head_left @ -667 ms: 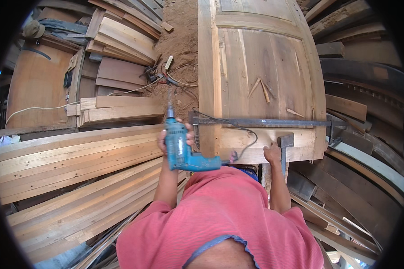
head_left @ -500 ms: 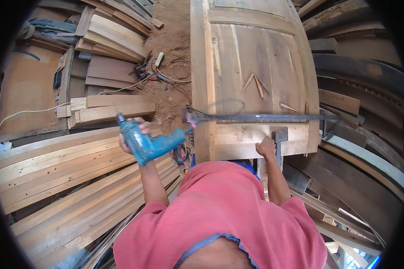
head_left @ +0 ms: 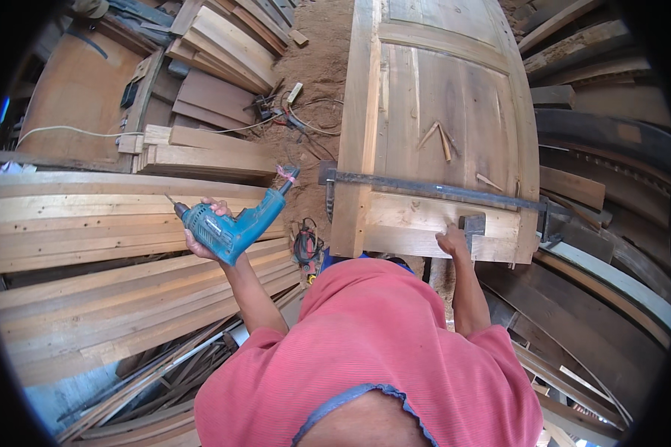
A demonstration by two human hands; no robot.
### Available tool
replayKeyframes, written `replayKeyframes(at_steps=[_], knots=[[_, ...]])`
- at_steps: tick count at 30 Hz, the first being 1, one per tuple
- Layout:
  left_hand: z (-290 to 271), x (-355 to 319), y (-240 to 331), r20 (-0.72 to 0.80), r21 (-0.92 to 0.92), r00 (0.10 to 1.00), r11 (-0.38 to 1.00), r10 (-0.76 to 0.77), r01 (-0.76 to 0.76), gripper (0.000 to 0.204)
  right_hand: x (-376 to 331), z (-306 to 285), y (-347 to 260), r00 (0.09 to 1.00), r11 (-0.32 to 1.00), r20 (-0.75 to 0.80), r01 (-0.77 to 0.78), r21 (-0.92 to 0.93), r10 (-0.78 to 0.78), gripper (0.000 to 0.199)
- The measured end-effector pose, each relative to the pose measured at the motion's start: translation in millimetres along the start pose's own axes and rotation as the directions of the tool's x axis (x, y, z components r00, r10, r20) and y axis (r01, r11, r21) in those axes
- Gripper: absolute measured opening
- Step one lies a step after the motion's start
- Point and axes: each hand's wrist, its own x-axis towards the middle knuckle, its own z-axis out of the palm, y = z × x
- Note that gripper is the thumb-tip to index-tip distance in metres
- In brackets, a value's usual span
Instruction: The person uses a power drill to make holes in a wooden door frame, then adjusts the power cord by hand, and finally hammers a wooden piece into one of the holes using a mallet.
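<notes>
Left hand [head_left: 201, 240] clamped around the body of a teal electric drill [head_left: 227, 226], fingers wrapped tight, bit aimed left and away from the panelled wooden door [head_left: 440, 119]; swung well clear to the left of the door, over stacked pale planks [head_left: 89, 246], probably to keep the bit off the work while the other hand attends to the clamp. Drill's cord end tipped up toward the door's near left corner. Right hand [head_left: 452, 240] resting on the door's bottom rail, fingers curled loosely together against the wood and touching the dark block of the bar clamp's sliding jaw [head_left: 472, 223], seemingly steadying or checking it; no firm grip to be made out. Long steel bar clamp [head_left: 432, 190] lying straight across the door just above the bottom rail, pinching the stiles together. A few loose wooden slivers [head_left: 438, 138] scattered on the panel above the bar. Left of the door, bare sawdust-strewn ground with tangled cables [head_left: 306, 246] and more stacked boards [head_left: 216, 153] beyond; right of the door, dark curved timbers [head_left: 604, 268] crowding close. Red shirt [head_left: 373, 350] filling the near edge below the door, hiding whatever supports it.
</notes>
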Motion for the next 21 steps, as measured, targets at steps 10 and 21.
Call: replayKeyframes(at_steps=[10,21], knots=[[34,-73,20,-0.047,0.213,0.997,0.976,0.067,-0.055,0.057,-29,15,-1,0.981,0.979,-0.012,0.192,0.068,-0.192,0.073],[83,-59,29,0.002,0.329,0.977,0.922,0.214,-0.203,0.054,-282,-182,-210,-0.123,-0.140,-0.094,0.447,0.883,-0.988,0.078]])
